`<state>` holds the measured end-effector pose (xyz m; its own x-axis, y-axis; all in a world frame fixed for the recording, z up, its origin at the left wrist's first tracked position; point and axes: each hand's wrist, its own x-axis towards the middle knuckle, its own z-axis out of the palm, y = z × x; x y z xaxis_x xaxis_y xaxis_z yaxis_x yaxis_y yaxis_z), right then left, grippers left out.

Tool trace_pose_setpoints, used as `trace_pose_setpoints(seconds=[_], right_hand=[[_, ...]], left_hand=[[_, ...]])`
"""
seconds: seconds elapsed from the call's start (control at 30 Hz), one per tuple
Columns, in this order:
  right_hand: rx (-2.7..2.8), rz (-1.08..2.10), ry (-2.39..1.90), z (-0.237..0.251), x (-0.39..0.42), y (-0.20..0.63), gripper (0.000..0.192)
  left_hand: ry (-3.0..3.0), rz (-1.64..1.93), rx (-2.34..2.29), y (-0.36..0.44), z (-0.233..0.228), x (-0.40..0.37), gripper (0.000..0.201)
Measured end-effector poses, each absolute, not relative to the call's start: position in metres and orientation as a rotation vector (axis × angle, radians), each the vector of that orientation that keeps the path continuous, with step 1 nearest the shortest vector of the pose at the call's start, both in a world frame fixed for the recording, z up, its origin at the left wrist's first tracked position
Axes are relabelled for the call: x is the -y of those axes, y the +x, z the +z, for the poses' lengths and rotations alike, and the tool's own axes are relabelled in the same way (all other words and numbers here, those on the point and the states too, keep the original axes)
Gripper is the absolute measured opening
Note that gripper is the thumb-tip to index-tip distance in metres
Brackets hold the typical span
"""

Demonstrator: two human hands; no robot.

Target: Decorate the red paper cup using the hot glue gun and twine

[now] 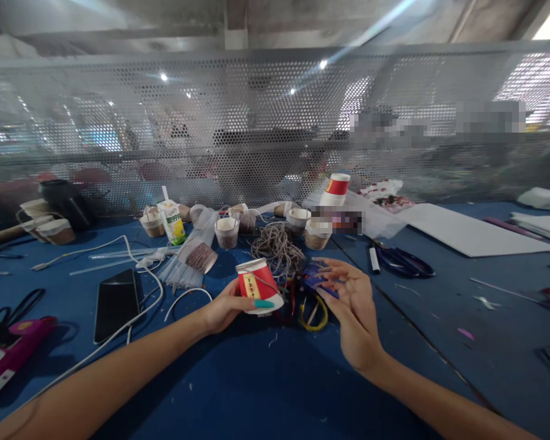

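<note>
Right hand (352, 305) half-hiding blue piece (318, 280)

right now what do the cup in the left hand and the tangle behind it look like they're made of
The cup, held on its side by the left hand, looks like paper: thin matte white wall, rolled rim, a red printed band. The tangle looks like brownish twine or paper cord, dull and fibrous in loose loops; the exact fibre cannot be told. The right hand hovers open beside them.

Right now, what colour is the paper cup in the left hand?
Red with a white rim and a yellow mark on its side: paper cup, held by the left hand; head view.
</note>
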<state>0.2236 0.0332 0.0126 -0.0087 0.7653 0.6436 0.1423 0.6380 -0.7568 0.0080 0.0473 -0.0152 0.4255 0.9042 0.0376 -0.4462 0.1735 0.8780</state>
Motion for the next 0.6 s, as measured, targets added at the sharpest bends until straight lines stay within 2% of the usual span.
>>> trace_pose_setpoints(seconds=[0.1,0.23,0.4,0.6], right_hand=[[1.635,0.888,-0.547,0.015,-0.024,0.225,0.023],[1.886,1.186,-0.449,0.017,-0.014,0.225,0.018],[1.906,1.356,-0.528,0.012,-0.019,0.226,0.021],[1.901,1.397,-0.525,0.009,-0.023,0.226,0.027]], left_hand=[[0.977,1.039,-0.574,0.008,-0.014,-0.047,0.048],[0.992,1.024,-0.529,0.008,-0.012,-0.045,0.044],[0.997,0.993,-0.469,0.006,-0.011,-0.046,0.045],[0.958,0.985,-0.493,0.005,-0.015,-0.047,0.048]])
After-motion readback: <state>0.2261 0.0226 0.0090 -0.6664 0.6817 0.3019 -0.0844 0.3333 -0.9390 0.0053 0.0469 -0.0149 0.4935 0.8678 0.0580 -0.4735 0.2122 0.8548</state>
